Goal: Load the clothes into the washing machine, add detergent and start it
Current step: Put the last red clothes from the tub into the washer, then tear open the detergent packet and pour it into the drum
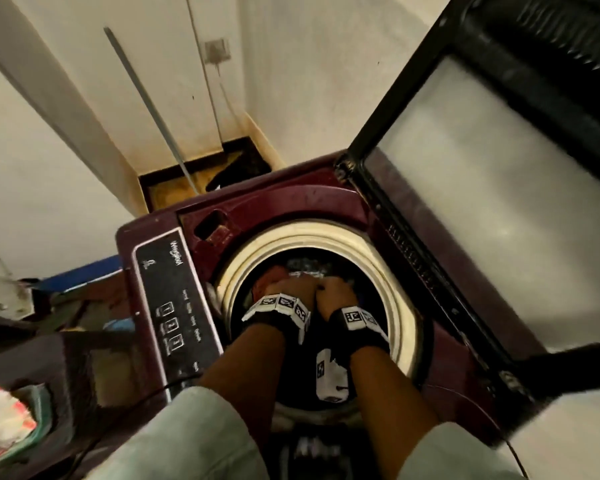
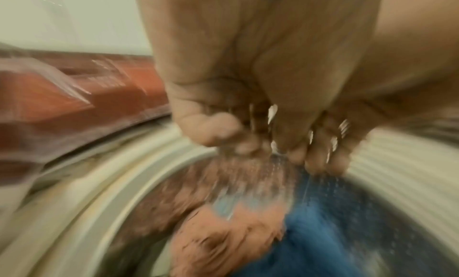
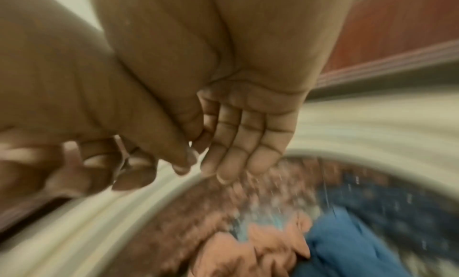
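Both hands were held close together over the mouth of the washing machine (image 1: 329, 202), low inside the pale ring (image 1: 400, 271) of its tub, presumably so that whatever fell from them would land on the load and not on the maroon top. The left hand (image 1: 291, 287) had its fingers (image 2: 293, 149) bunched and curled downward with white flecks between them; it seemed to be sprinkling powder detergent (image 2: 253, 173), though blur made the grains hard to tell from water drops. The right hand (image 1: 336, 289) lay beside it, palm open, fingers (image 3: 236, 143) straight and pressed side by side, holding nothing, with fine specks falling below the tips, perhaps brushed off there.

The clothes (image 2: 223, 242) already lay in the tub: a salmon-pink piece next to a blue piece (image 2: 335, 242), directly under the hands. The lid (image 1: 482, 202) stood raised on the right, out of the way of the arms. To the left ran the dark control panel (image 1: 172, 299), within easy reach for starting; a slanted brand name near its top end looked like "Whirlpool", and the small button labels were too blurred to read. A bundle of white and pink cloth (image 1: 4, 420) lay at the lower left, well apart from the machine.
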Demonstrator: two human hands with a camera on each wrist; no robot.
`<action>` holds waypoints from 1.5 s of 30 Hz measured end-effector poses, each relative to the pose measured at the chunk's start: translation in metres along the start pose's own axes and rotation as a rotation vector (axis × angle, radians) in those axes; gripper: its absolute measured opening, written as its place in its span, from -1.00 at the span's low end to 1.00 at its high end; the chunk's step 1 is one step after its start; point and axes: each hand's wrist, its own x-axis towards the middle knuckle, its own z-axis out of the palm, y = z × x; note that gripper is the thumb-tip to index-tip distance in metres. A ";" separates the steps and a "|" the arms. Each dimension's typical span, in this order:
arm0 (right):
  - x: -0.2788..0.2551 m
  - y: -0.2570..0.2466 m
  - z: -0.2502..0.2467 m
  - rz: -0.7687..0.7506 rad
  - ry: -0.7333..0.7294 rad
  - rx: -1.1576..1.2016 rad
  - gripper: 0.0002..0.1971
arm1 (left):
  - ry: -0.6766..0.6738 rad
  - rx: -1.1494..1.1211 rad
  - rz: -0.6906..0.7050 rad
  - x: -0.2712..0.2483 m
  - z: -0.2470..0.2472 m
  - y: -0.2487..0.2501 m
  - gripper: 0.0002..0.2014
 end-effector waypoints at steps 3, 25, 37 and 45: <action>-0.050 -0.020 -0.012 0.042 0.138 -0.010 -0.69 | 0.021 0.058 -0.003 -0.039 -0.021 0.001 -0.69; -0.270 -0.083 0.067 -0.427 0.210 -0.294 -0.76 | 0.366 -0.177 -0.317 -0.303 0.007 -0.054 -0.71; -0.297 -0.113 0.147 -0.650 0.048 -0.426 -0.75 | 0.390 -0.275 -0.581 -0.363 0.056 -0.115 -0.78; -0.298 -0.156 0.211 -0.702 -0.093 -0.508 -0.75 | 0.347 -0.391 -0.680 -0.385 0.080 -0.186 -0.68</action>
